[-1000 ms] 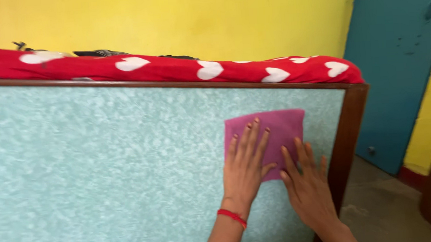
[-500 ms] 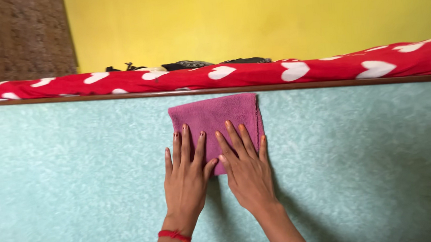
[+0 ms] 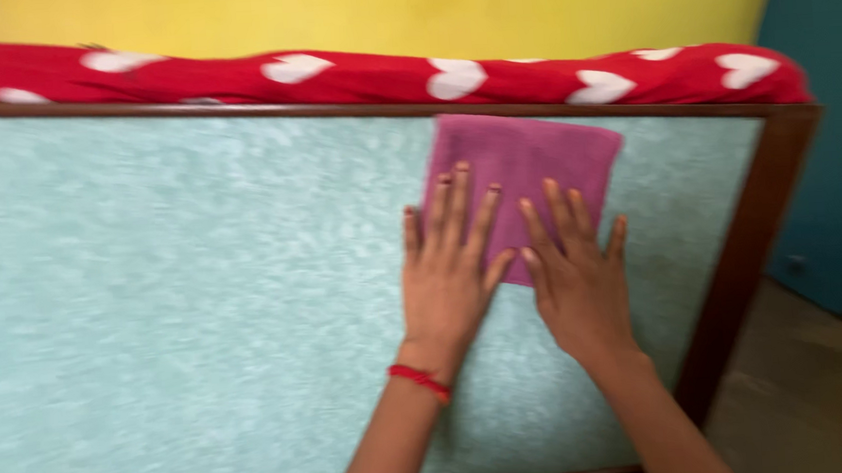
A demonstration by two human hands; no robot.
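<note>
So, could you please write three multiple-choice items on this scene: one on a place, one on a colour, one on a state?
1. Where does the cloth lie?
A. on the floor
B. against the pale green panel, near its top right corner
C. on the red cover

2. What colour is the cloth?
A. white
B. blue
C. pink-purple

3. How are the left hand and right hand?
A. flat, fingers spread on the cloth
B. clenched fists
C. raised clear

B: the cloth sits just under the frame. C: plain in view. A: both palms press flat.
</note>
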